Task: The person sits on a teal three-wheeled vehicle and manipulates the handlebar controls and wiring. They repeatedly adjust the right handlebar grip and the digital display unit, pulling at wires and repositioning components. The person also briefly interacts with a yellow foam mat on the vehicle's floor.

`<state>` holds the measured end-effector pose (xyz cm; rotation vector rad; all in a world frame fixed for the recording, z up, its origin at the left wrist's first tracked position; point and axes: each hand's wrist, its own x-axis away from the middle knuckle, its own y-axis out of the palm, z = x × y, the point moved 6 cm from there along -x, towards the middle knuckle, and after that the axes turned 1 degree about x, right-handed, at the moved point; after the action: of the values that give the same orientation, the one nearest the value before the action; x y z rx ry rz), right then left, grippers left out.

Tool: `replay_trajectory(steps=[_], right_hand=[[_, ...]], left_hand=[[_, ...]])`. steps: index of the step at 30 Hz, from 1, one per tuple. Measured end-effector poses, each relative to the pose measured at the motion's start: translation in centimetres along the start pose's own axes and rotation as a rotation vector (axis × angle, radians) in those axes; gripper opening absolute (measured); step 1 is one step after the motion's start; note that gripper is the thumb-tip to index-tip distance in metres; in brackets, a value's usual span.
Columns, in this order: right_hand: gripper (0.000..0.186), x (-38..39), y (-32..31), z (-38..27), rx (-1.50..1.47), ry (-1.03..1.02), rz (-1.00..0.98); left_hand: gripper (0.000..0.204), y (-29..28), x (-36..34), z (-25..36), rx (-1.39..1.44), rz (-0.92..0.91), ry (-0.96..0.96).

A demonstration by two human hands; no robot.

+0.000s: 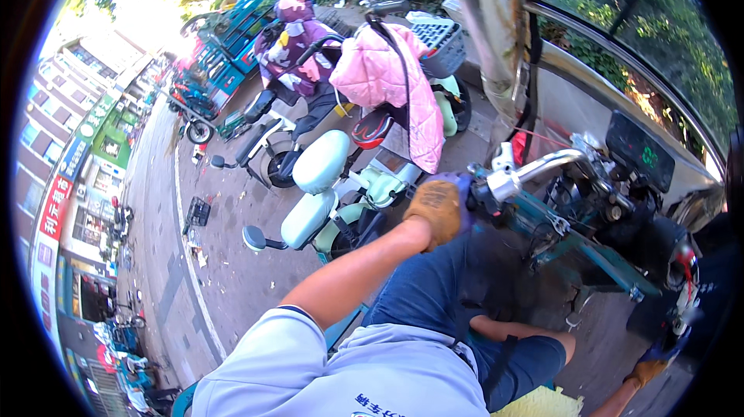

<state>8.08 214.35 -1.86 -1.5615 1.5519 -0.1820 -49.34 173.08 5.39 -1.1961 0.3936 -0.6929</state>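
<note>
Two gloved hands show: the left hand (435, 211), in a tan and purple-blue glove with dark print on its back, is closed around the near end of a handlebar (549, 166); the right hand (649, 368) is at the dim lower right, its grip too unclear to tell. From the left hand the handlebar curves off to the right, shiny chrome, toward a dark display (639, 152) with lit green digits. Beyond stand a pale-green scooter (322, 161) and a pink quilted cover (372, 68); farther left, a red shop sign (54, 204) bears pale lettering.
</note>
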Motion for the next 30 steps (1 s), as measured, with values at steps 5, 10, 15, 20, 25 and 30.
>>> replay_trajectory(steps=[5, 10, 15, 20, 25, 30], right_hand=[[0.061, -0.6, -1.0, 3.5, -0.093, -0.052, -0.007], [0.071, 0.5, -0.6, -8.0, 0.295, -0.306, 0.149], [0.074, 0.2, -2.5, -6.2, 0.399, -0.288, 0.173], [0.073, -0.3, -1.0, -5.2, 0.461, -0.284, 0.080], [0.072, -0.2, -0.8, -6.8, 0.690, -0.440, 0.006], [0.076, 0.2, -0.5, -7.5, 0.860, -0.655, 0.096]], left_hand=[[0.042, 1.2, -1.2, 0.1, 0.009, -0.055, 0.048], [0.041, 0.5, 0.8, -1.4, 0.054, -0.086, 0.013], [0.034, 1.5, -1.0, 0.0, 0.047, -0.175, 0.077], [0.030, -0.5, -0.1, 0.0, 0.030, -0.090, 0.093], [0.025, -1.3, 0.2, 0.3, 0.058, -0.066, 0.076], [0.023, -1.3, 0.4, 0.2, 0.103, -0.067, 0.051]])
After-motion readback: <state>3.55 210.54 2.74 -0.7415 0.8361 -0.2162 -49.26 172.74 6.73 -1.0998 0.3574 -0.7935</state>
